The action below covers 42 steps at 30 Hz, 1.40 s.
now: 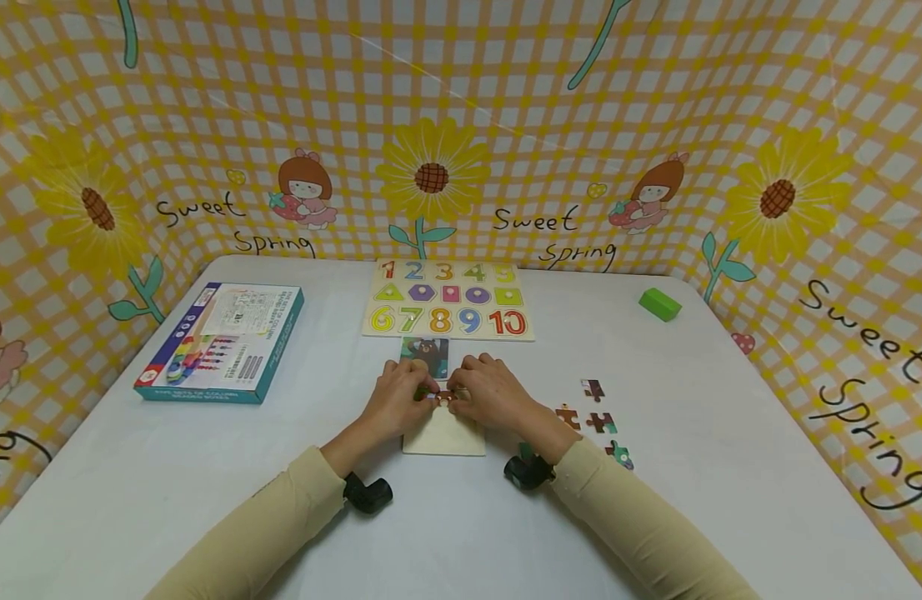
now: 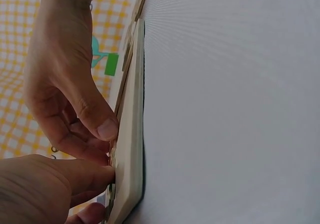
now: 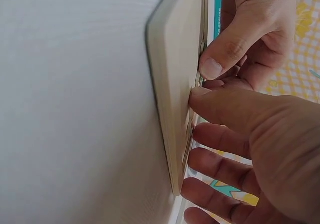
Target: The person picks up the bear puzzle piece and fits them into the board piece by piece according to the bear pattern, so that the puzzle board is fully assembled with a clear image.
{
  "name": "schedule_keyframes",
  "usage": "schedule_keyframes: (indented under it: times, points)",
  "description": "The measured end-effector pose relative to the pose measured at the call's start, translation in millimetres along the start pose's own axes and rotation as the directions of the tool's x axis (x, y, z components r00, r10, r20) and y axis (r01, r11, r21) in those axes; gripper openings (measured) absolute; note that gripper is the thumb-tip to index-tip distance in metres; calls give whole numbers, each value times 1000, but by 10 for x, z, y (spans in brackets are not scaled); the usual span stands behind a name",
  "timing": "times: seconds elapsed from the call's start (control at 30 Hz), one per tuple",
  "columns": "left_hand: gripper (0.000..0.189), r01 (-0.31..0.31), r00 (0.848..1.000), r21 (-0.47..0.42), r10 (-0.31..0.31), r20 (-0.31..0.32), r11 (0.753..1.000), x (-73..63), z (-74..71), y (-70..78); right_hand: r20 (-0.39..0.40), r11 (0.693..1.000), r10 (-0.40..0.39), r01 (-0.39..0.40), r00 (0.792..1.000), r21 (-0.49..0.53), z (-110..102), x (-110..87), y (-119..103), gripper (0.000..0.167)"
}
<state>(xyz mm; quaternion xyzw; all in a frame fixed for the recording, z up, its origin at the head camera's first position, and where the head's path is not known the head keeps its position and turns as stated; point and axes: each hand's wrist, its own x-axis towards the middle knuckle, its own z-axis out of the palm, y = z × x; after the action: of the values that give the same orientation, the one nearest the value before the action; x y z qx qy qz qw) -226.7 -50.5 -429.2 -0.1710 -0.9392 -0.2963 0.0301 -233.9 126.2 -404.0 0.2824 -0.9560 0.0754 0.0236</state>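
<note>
A pale wooden puzzle board (image 1: 443, 437) lies on the table with jigsaw pieces along its far part. Between both hands shows a small brown jigsaw piece (image 1: 444, 397), partly covered by fingertips. My left hand (image 1: 397, 398) pinches its left side with thumb and curled fingers. From the right, my right hand (image 1: 489, 393) holds it between thumb and fingers, low over the board. In the right wrist view the thumb of the right hand (image 3: 285, 144) touches the board's pieces, its other fingers spread along the far edge. A picture card with a bear (image 1: 425, 357) lies just beyond.
Several loose jigsaw pieces (image 1: 601, 422) lie right of the right hand. A number and shape board (image 1: 449, 302) sits at the back. A boxed toy set (image 1: 221, 342) stands at left, a green block (image 1: 659, 304) at far right. Patterned cloth (image 1: 461, 100) surrounds the table.
</note>
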Motion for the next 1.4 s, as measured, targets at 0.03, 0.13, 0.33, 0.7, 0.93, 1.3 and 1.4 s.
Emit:
schedule_keyframes:
  times: [0.03,0.13,0.33,0.7,0.93,1.3,1.4]
  points:
    - [11,-1,1000,-3,1,-1,1000,2,1,-3,0,1000,-3,3,1000,1,-3,1,2,21]
    - [10,-3,1000,-13,3,-4,1000,7,2,-9,2,1000,-13,13,1000,5,-15,4,6,21]
    - [10,-2,1000,-16,2,-5,1000,6,6,-16,36,1000,-4,3,999,24,-38,7,12,26]
    - [9,-1,1000,-27,1,-8,1000,1,-9,7,40,997,34,-37,999,71,-158,-58,135,30]
    - [11,7,1000,-32,-7,-5,999,4,-20,15,30,986,93,-97,995,135,-305,-177,305,32]
    - [10,15,1000,-38,-15,1,999,-7,-2,17,-7,975,155,-151,988,165,-341,-521,675,33]
    - [10,16,1000,-37,-16,-1,999,-16,-2,15,-18,970,176,-170,984,173,-339,-599,773,33]
